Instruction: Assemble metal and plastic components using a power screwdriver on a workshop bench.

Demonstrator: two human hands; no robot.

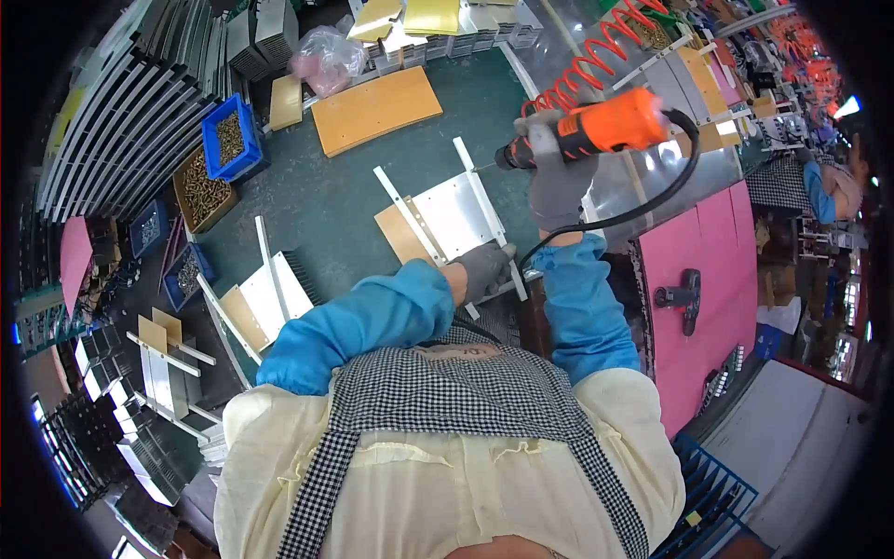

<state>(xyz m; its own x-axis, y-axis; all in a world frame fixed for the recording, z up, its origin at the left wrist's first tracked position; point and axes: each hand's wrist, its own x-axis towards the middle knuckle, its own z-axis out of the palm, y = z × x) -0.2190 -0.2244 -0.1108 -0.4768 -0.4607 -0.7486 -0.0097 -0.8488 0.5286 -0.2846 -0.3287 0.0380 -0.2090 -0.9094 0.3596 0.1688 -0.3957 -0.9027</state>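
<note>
Your right hand wraps an orange power driver, likely weighty; your left hand holds a white rail, seemingly stiff, best held near its end.

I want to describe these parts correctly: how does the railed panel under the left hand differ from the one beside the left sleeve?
The near panel has the gloved left hand on it; the side panel has no hand on it. The orange power tool points toward the near panel, while the side panel lies away from it, farther left. Both have white rails and an orange-brown board at the left.
</note>
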